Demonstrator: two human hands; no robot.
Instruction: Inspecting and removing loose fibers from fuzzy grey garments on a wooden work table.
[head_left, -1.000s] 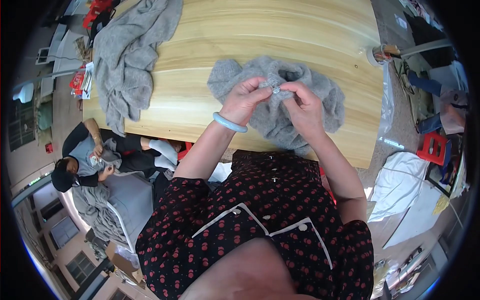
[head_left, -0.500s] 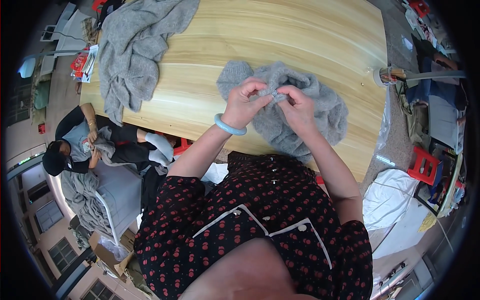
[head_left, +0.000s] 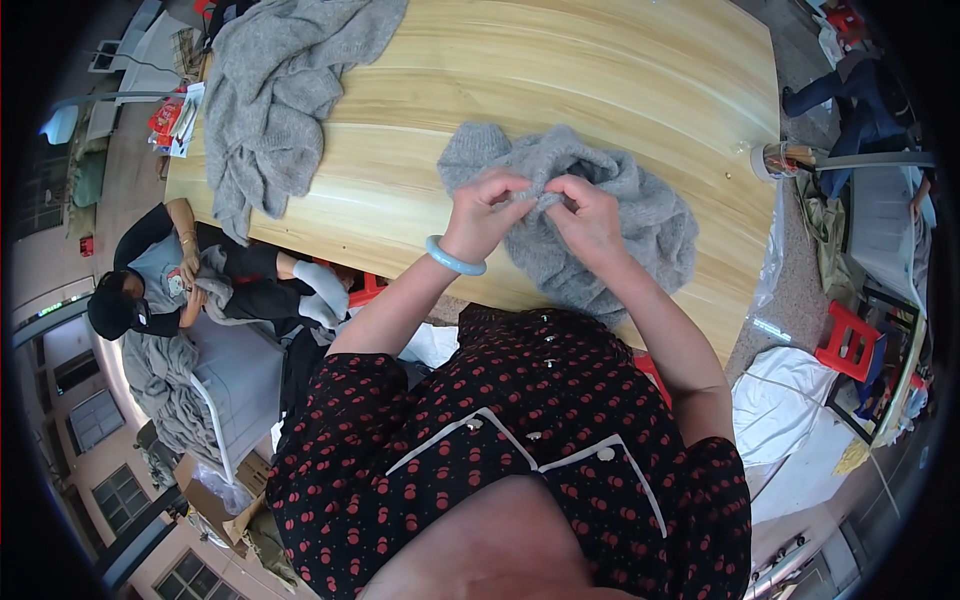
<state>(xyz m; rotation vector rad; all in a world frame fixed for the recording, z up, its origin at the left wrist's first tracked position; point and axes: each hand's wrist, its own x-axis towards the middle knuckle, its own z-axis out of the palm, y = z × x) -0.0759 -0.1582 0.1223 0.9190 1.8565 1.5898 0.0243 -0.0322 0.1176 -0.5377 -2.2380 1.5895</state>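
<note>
A grey knitted garment (head_left: 640, 225) lies bunched up on the wooden table (head_left: 520, 75) in front of me. My left hand (head_left: 487, 212), with a pale blue bangle on its wrist, pinches the knit near its upper middle. Close beside it, my right hand (head_left: 585, 220) pinches the same part between thumb and forefinger. The fingertips of both hands are a short gap apart. A ribbed end of the garment (head_left: 473, 150) sticks out past my left hand. Whatever small detail lies under the fingertips is too fine to make out.
Another grey knit garment (head_left: 265, 110) drapes over the table's far left edge. A seated person (head_left: 165, 270) handles grey knit at the left. At the right edge stands a cup of sticks (head_left: 775, 160); a red stool (head_left: 848, 342) and white cloth (head_left: 785, 400) lie beyond.
My fingers have shifted slightly on the knit; the small glinting spot between them no longer shows. At the right, a person in dark clothes has moved.
</note>
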